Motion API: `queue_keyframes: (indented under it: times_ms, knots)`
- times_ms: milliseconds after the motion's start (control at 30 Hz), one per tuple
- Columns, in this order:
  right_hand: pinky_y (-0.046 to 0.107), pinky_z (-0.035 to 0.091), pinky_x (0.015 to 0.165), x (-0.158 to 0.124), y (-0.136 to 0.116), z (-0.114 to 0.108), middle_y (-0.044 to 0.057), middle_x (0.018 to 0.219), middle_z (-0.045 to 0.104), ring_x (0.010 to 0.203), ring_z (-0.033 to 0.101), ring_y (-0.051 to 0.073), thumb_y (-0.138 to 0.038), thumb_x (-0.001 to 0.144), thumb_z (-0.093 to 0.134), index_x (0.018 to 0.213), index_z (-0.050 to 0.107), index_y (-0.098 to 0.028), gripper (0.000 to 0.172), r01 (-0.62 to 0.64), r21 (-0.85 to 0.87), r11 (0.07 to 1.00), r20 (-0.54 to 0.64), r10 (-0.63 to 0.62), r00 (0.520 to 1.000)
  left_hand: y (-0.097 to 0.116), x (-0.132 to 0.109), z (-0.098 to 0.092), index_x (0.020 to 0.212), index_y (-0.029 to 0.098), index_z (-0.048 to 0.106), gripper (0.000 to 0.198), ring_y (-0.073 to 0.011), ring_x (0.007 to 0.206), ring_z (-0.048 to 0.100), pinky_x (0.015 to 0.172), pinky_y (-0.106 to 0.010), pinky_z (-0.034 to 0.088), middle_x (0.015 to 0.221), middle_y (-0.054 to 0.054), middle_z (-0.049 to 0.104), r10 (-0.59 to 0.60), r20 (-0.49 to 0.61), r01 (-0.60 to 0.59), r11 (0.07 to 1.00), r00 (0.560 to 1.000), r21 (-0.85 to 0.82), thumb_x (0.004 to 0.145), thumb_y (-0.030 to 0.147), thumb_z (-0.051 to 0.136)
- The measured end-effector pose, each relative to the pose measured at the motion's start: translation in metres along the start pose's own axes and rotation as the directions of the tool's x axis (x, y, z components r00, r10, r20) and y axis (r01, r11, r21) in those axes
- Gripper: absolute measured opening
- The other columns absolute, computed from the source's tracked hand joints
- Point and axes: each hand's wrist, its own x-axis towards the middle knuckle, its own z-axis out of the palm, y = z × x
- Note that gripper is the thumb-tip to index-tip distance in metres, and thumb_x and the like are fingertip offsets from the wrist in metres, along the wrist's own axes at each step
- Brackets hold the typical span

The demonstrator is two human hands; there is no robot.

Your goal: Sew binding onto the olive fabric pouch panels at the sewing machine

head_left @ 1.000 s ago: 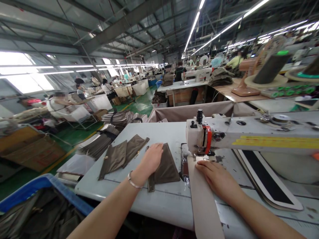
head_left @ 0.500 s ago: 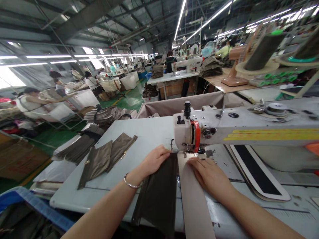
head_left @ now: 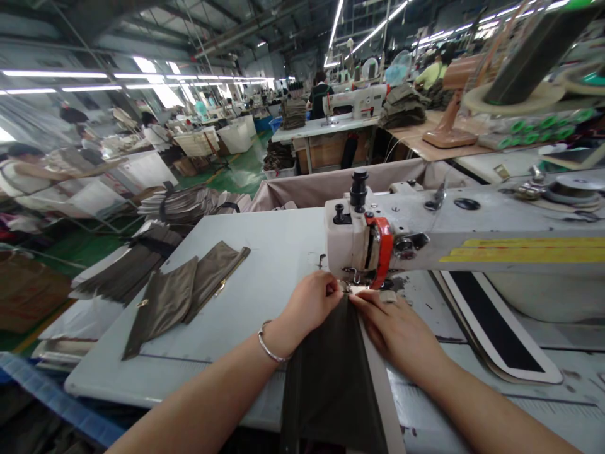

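Just in front of the sewing machine's needle area (head_left: 354,277), my left hand (head_left: 314,302) pinches the top end of a dark olive fabric panel (head_left: 331,378). The panel hangs toward me over the table's front edge. It now lies over most of a pale beige strip (head_left: 385,403), whose right side still shows. My right hand (head_left: 397,331) rests on the strip and the panel's edge, fingers stretched toward the presser foot; its thumb is hidden. Both hands' fingertips are close together at the foot. The machine head (head_left: 350,236) has a red guard (head_left: 384,252).
Two olive fabric pieces with zippers (head_left: 172,309) lie on the left of the table (head_left: 265,252). A pale-bordered black panel (head_left: 501,328) sits under the machine arm. Bundled fabric stacks (head_left: 127,265) and a blue crate (head_left: 61,397) stand left. Another sewing machine (head_left: 359,101) is ahead.
My left hand has moved right, bringing the dark panel's top over the beige strip by the foot. My right hand stays beside the foot. The view has shifted slightly.
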Motion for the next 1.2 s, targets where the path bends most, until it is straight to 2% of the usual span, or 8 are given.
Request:
queue_keyframes:
  times_ms: [267, 400, 500, 633, 733, 867, 1100, 1200]
  knots:
    - [0.043, 0.048, 0.090, 0.002, 0.000, -0.001, 0.013, 0.127, 0.057, 0.106, 0.056, 0.026, -0.015, 0.091, 0.047, 0.135, 0.049, -0.014, 0.044, 0.004, -0.021, 1.000, 0.019, -0.003, 1.000, -0.004, 0.005, 0.004, 0.079, 0.016, 0.066, 0.010, -0.0170, 0.070, 0.061, 0.063, -0.026, 0.043, 0.078, -0.005, 0.068, 0.001, -0.023, 0.000, 0.999, 1.000, 0.037, 0.083, 0.022, 0.060]
    - [0.043, 0.047, 0.087, 0.001, -0.001, -0.003, 0.012, 0.128, 0.056, 0.102, 0.055, 0.027, -0.017, 0.093, 0.046, 0.135, 0.049, -0.014, 0.042, -0.008, -0.036, 0.999, 0.029, 0.009, 1.000, -0.003, 0.003, 0.002, 0.082, 0.016, 0.066, 0.007, -0.0189, 0.077, 0.062, 0.070, -0.029, 0.047, 0.082, -0.005, 0.067, 0.032, -0.038, -0.029, 0.995, 0.999, 0.093, 0.084, 0.020, 0.061]
    - [0.042, 0.047, 0.087, 0.000, -0.002, -0.003, 0.010, 0.129, 0.055, 0.101, 0.055, 0.025, -0.018, 0.094, 0.046, 0.133, 0.050, -0.017, 0.039, -0.008, -0.034, 0.999, 0.036, 0.009, 0.999, 0.002, -0.008, -0.002, 0.091, 0.018, 0.067, 0.008, -0.0223, 0.098, 0.059, 0.088, -0.035, 0.048, 0.099, -0.006, 0.066, 0.160, -0.037, -0.149, 0.967, 0.986, 0.205, 0.088, 0.020, 0.060]
    - [0.043, 0.045, 0.089, 0.000, -0.002, -0.003, 0.011, 0.131, 0.055, 0.105, 0.055, 0.025, -0.018, 0.094, 0.046, 0.131, 0.053, -0.017, 0.037, 0.001, -0.029, 1.000, 0.044, 0.001, 0.999, 0.005, -0.025, -0.002, 0.110, 0.017, 0.064, 0.020, -0.0201, 0.115, 0.055, 0.102, -0.035, 0.045, 0.119, -0.006, 0.063, 0.345, 0.115, -0.364, 0.879, 0.931, 0.308, 0.097, 0.021, 0.049]
    - [0.044, 0.045, 0.090, 0.001, -0.002, -0.003, 0.011, 0.130, 0.055, 0.106, 0.055, 0.026, -0.016, 0.093, 0.047, 0.131, 0.053, -0.016, 0.038, 0.005, -0.030, 1.000, 0.051, -0.004, 0.999, -0.001, -0.029, 0.003, 0.118, 0.015, 0.060, 0.024, -0.0193, 0.121, 0.053, 0.106, -0.034, 0.043, 0.126, -0.007, 0.061, 0.365, 0.137, -0.390, 0.842, 0.921, 0.374, 0.098, 0.021, 0.047]
    - [0.043, 0.045, 0.088, 0.000, -0.002, -0.003, 0.012, 0.130, 0.056, 0.108, 0.055, 0.026, -0.017, 0.092, 0.048, 0.130, 0.053, -0.016, 0.038, 0.009, -0.048, 0.999, 0.052, -0.006, 0.999, -0.010, -0.028, 0.007, 0.120, 0.015, 0.059, 0.025, -0.0200, 0.125, 0.050, 0.109, -0.035, 0.041, 0.132, -0.006, 0.059, 0.400, 0.182, -0.439, 0.800, 0.898, 0.409, 0.099, 0.021, 0.046]
    - [0.043, 0.044, 0.088, 0.000, -0.001, -0.001, 0.010, 0.134, 0.054, 0.106, 0.056, 0.025, -0.017, 0.093, 0.047, 0.132, 0.051, -0.017, 0.040, 0.001, -0.057, 0.998, 0.067, 0.003, 0.998, -0.010, -0.024, 0.006, 0.117, 0.011, 0.060, 0.025, -0.0173, 0.123, 0.053, 0.109, -0.030, 0.041, 0.125, -0.006, 0.063, 0.459, 0.145, -0.475, 0.777, 0.877, 0.412, 0.098, 0.019, 0.047]
    - [0.043, 0.043, 0.089, 0.000, -0.001, -0.001, 0.010, 0.134, 0.054, 0.107, 0.055, 0.026, -0.017, 0.093, 0.046, 0.133, 0.050, -0.017, 0.040, -0.006, -0.049, 0.999, 0.071, 0.009, 0.997, -0.011, -0.022, 0.006, 0.119, 0.010, 0.059, 0.026, -0.0187, 0.124, 0.051, 0.109, -0.032, 0.042, 0.125, -0.007, 0.063, 0.458, 0.174, -0.485, 0.756, 0.872, 0.440, 0.098, 0.017, 0.047]
